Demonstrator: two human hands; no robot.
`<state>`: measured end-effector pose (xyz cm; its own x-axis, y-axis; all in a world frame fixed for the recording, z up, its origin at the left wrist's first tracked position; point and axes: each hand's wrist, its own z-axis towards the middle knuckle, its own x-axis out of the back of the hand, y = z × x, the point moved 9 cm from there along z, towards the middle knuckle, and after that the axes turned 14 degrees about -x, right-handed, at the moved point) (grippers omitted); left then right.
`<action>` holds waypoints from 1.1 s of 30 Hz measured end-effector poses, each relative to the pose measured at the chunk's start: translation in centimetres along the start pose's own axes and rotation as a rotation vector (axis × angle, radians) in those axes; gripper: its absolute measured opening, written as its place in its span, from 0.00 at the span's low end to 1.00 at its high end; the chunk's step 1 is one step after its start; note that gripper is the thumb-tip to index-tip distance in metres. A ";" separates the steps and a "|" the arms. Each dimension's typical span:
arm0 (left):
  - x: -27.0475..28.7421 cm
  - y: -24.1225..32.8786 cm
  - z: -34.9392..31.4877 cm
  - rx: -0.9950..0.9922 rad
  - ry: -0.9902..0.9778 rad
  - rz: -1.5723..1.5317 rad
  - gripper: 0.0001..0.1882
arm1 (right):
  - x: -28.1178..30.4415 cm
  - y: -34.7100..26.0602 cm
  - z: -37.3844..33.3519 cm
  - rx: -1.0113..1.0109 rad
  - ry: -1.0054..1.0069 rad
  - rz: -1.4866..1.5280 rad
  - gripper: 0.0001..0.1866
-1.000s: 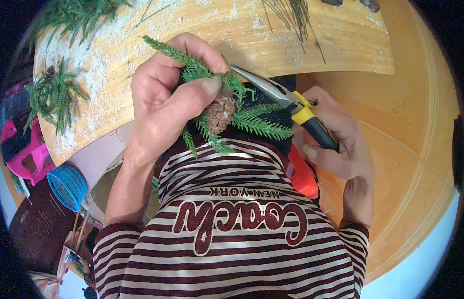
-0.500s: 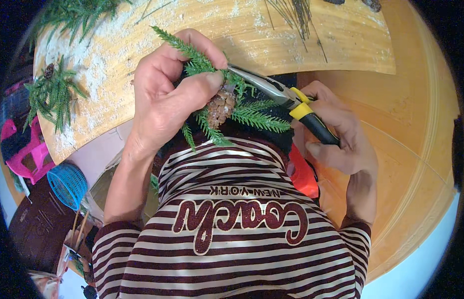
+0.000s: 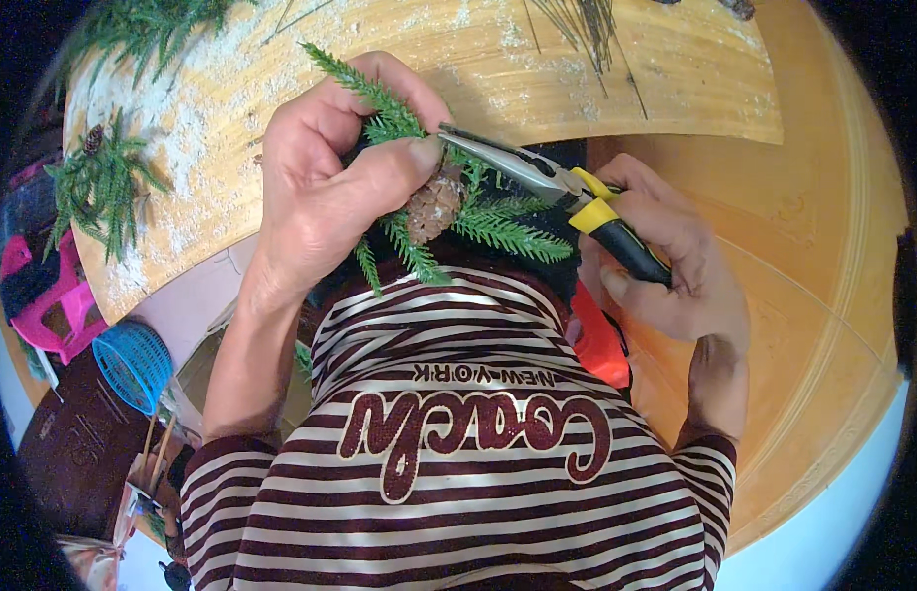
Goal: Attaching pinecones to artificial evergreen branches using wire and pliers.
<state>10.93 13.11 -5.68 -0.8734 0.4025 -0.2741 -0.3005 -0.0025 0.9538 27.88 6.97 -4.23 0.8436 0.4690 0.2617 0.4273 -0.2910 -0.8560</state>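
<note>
My left hand (image 3: pixel 326 187) grips a small bundle of green fir sprigs (image 3: pixel 498 231) with a brown pine cone (image 3: pixel 435 204) in it, held close over my striped shirt. My right hand (image 3: pixel 665 261) holds long-nose pliers (image 3: pixel 537 175) by their yellow and black handles. The pliers' jaws reach left to the bundle, their tip next to my left thumb just above the cone.
A round pale wooden tabletop (image 3: pixel 537 79) lies ahead, dusted with white powder. More green sprigs with a small cone (image 3: pixel 99 182) lie at its left edge, thin wires (image 3: pixel 587 25) at the far right. A blue basket (image 3: pixel 133 362) and a pink stool (image 3: pixel 40 305) stand on the left.
My left hand and the bundle have shifted slightly up and to the right. The pliers' tip has moved further in to the bundle near my thumb.
</note>
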 end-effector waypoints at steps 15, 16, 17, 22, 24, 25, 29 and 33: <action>0.0 0.3 -0.3 -0.045 0.038 0.087 0.06 | -0.1 0.3 -0.1 0.083 0.020 -0.094 0.07; 0.0 0.3 -0.3 -0.045 0.037 0.086 0.06 | 0.0 0.4 -0.1 0.065 0.035 -0.096 0.08; -0.1 0.4 -0.3 -0.048 0.041 0.105 0.06 | -0.1 0.4 -0.1 0.064 0.036 -0.096 0.08; 0.0 0.6 -0.6 -0.042 0.077 0.176 0.06 | -0.2 0.6 -0.1 0.076 0.058 -0.092 0.07; 0.0 0.5 -0.6 -0.035 0.091 0.193 0.06 | -0.2 0.3 -0.2 0.133 0.067 -0.095 0.07; 0.0 0.7 -0.5 -0.068 0.089 0.224 0.06 | -0.2 0.3 -0.2 0.132 0.066 -0.095 0.07; 0.0 1.4 -0.3 -0.130 0.077 0.303 0.05 | -0.7 0.8 0.1 0.063 0.028 -0.112 0.08; 0.0 1.6 -0.2 -0.127 0.059 0.337 0.06 | -0.4 0.8 0.2 0.041 0.061 0.077 0.10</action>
<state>10.37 12.96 -4.18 -0.9511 0.3058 0.0432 -0.0337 -0.2416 0.9698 27.80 6.67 -5.15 0.8920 0.3948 0.2200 0.3480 -0.2895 -0.8916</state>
